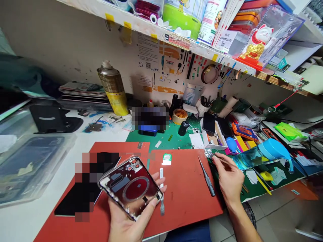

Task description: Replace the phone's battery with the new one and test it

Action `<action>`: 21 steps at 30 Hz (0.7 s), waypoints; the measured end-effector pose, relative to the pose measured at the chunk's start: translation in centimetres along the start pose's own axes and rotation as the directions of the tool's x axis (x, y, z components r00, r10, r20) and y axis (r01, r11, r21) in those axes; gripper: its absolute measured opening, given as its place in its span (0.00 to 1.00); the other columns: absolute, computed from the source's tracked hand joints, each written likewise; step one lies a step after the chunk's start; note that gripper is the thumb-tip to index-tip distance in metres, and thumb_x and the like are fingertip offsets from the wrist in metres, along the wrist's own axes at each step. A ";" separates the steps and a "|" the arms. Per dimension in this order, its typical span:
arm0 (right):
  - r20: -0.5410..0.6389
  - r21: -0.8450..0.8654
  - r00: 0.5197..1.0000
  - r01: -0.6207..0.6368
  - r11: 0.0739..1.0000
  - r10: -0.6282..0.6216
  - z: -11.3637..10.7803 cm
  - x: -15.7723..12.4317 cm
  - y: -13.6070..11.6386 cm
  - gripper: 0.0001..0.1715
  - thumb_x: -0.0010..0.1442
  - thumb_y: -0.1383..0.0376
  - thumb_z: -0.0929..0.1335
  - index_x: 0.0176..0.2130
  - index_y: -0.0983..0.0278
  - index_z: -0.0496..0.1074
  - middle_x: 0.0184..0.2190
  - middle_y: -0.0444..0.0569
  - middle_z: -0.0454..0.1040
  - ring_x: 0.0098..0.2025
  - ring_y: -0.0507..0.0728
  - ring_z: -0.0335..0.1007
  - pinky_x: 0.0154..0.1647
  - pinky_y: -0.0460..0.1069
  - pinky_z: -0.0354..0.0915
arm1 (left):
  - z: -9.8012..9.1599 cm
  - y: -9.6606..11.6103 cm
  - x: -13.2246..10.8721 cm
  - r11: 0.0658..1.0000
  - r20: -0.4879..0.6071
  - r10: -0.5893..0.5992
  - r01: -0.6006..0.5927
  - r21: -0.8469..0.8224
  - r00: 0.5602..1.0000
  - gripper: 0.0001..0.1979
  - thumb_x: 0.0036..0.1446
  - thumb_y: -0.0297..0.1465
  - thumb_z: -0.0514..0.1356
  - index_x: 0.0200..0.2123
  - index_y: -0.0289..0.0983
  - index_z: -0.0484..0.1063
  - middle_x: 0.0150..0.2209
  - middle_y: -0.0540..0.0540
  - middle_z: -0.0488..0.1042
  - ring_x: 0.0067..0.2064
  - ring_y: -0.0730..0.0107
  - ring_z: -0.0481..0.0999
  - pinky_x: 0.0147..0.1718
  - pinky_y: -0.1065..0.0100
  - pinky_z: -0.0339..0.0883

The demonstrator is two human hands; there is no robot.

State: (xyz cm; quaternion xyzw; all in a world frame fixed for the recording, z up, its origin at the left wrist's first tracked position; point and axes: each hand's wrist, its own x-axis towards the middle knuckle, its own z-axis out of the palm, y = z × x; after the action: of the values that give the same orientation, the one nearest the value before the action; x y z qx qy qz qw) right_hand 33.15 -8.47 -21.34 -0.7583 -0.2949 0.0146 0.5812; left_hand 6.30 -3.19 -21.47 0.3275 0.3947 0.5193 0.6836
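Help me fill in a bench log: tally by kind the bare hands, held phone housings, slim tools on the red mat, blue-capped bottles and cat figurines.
Bare hands: 2 (left hand, right hand)
Held phone housings: 1
Slim tools on the red mat: 2
Blue-capped bottles: 1
Cat figurines: 1
Total: 7

From your right hand, nine o'clock is open flat red mat beyond a slim grey screwdriver; a clear blue-lidded bottle blocks two o'clock.

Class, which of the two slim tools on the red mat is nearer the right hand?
The pointed grey tool, near the right edge of the mat. The flat silver tool lies further left, partly behind the left hand.
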 end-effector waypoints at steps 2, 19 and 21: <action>0.013 0.032 1.000 -0.028 0.999 0.028 -2.0 -1.1 0.2 0.21 0.58 0.51 0.77 0.43 0.64 0.84 0.45 0.55 0.85 0.43 0.63 0.83 0.49 0.58 0.78 | -0.1 0.0 0.2 0.998 0.016 -0.057 0.058 -0.023 0.998 0.56 0.48 0.31 0.79 0.70 0.56 0.48 0.51 0.43 0.85 0.50 0.45 0.86 0.49 0.55 0.83; 0.347 -0.160 0.786 0.588 0.793 -0.512 -8.1 -4.2 6.5 0.19 0.63 0.66 0.73 0.53 0.53 0.83 0.48 0.47 0.85 0.48 0.65 0.83 0.52 0.61 0.77 | 0.5 0.1 0.2 0.981 -0.155 0.058 -0.085 -0.174 0.986 0.49 0.51 0.26 0.76 0.67 0.61 0.56 0.58 0.47 0.80 0.57 0.50 0.82 0.55 0.47 0.79; 0.329 -0.173 0.776 0.610 0.773 -0.538 -8.2 -4.2 7.0 0.19 0.63 0.67 0.73 0.52 0.52 0.83 0.45 0.47 0.86 0.45 0.65 0.83 0.49 0.62 0.76 | 0.5 0.2 0.3 0.979 -0.152 0.066 -0.094 -0.183 0.986 0.48 0.53 0.26 0.75 0.68 0.62 0.55 0.60 0.47 0.80 0.58 0.50 0.82 0.57 0.46 0.78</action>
State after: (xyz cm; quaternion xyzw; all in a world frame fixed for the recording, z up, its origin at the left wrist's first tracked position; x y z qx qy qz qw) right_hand 35.70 -18.59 -26.24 -0.6937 -0.5867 -0.1056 0.4042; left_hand 6.74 -2.91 -21.13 0.2380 0.3786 0.6039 0.6597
